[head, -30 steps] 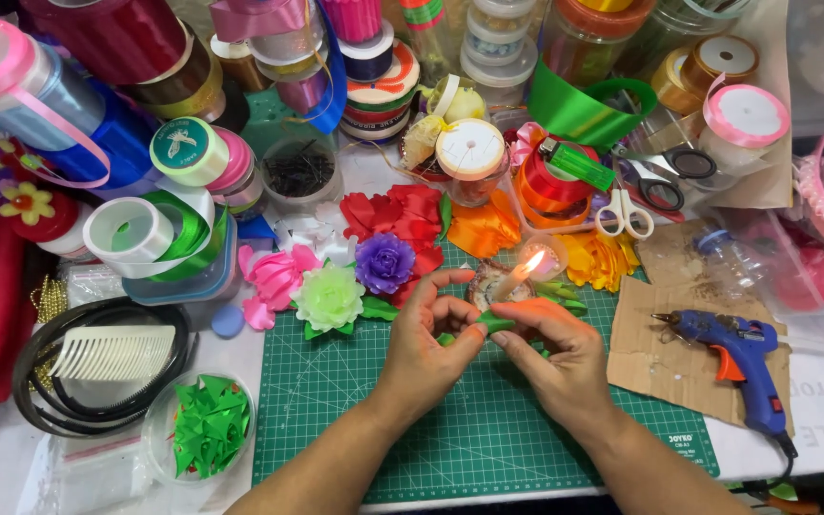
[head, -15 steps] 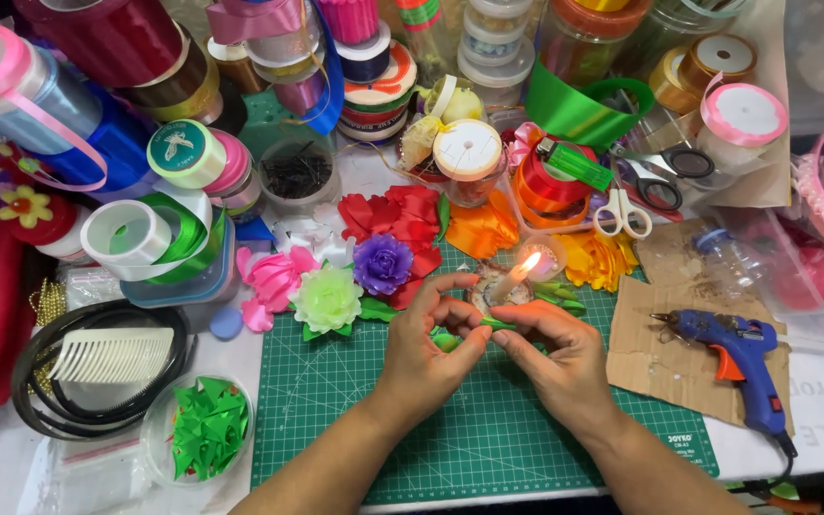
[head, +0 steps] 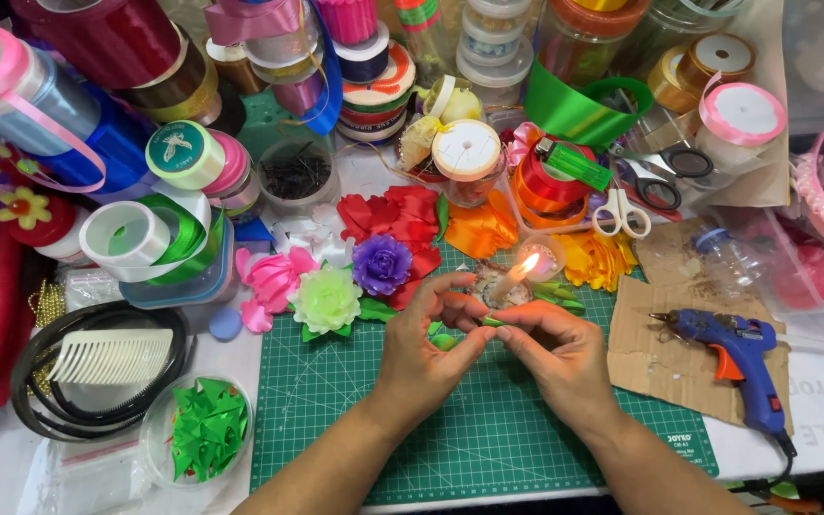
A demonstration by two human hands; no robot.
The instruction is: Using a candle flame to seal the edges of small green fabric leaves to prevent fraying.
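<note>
My left hand (head: 423,353) and my right hand (head: 560,358) meet over a green cutting mat (head: 488,429). Together they pinch a small green ribbon piece (head: 490,321) between thumbs and fingertips. Just behind the fingers a short lit candle (head: 510,279) burns, its flame a little above the ribbon. Finished ribbon flowers lie along the mat's far edge: a pale green flower (head: 326,298), a purple flower (head: 381,264), a pink flower (head: 274,279) and red petals (head: 395,215).
A blue glue gun (head: 736,353) rests on cardboard (head: 650,353) at the right. Scissors (head: 627,195) lie behind it. Ribbon spools (head: 183,153) and jars crowd the back. A white comb (head: 112,356), black hoops and a dish of green folded pieces (head: 204,429) sit at the left.
Both hands have stayed by the candle, shifting slightly closer together with the green ribbon piece held near the flame.
</note>
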